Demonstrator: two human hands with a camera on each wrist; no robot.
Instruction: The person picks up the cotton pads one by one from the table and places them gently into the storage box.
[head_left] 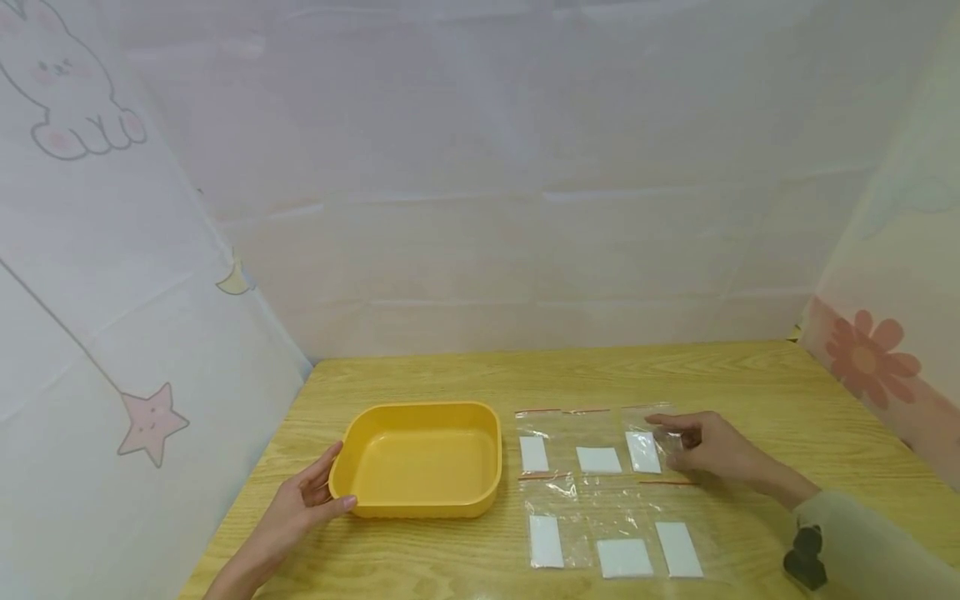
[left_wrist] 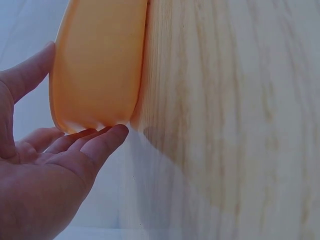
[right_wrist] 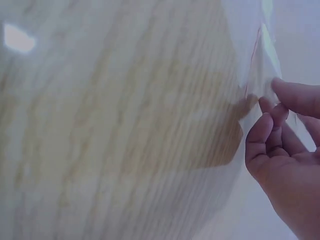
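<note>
A yellow plastic basin (head_left: 420,467) stands on the table, left of the middle. My left hand (head_left: 296,504) holds its left end, thumb at the near corner of the rim; in the left wrist view the fingers (left_wrist: 102,147) lie against the outer wall. To the right lie several clear zip-lock bags, each with a white rectangle inside, in two rows. My right hand (head_left: 712,450) pinches the right edge of the back-right zip-lock bag (head_left: 643,450), whose white piece shows through. The right wrist view has thumb and fingers (right_wrist: 295,97) on the raised clear plastic.
Two other bags with white pieces (head_left: 534,454) lie in the back row. Three more, one with a white piece (head_left: 626,557), lie in the front row. White printed sheets (head_left: 480,250) wall in the wooden table (head_left: 420,375) at the back and sides.
</note>
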